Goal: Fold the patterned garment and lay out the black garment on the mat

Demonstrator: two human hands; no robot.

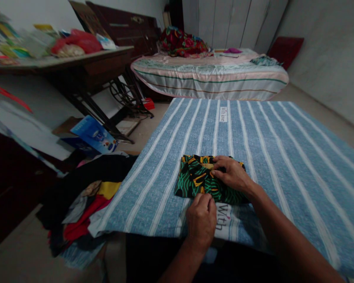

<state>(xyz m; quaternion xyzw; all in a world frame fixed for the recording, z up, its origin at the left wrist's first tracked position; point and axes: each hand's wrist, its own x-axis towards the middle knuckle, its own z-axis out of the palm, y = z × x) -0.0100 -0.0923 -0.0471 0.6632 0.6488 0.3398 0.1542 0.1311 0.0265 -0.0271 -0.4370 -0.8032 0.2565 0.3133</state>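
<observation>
A folded cloth with a green, black and yellow print lies on the blue striped sheet in front of me. My left hand pinches the cloth's near edge, fingers closed on the fabric. My right hand rests on top of the cloth's right half, fingers curled and pressed onto its far edge.
A heap of mixed clothes lies on the floor at the left. A sewing-machine table with clutter stands at the back left. A striped mattress with bundled fabric lies beyond. A blue box leans near the table.
</observation>
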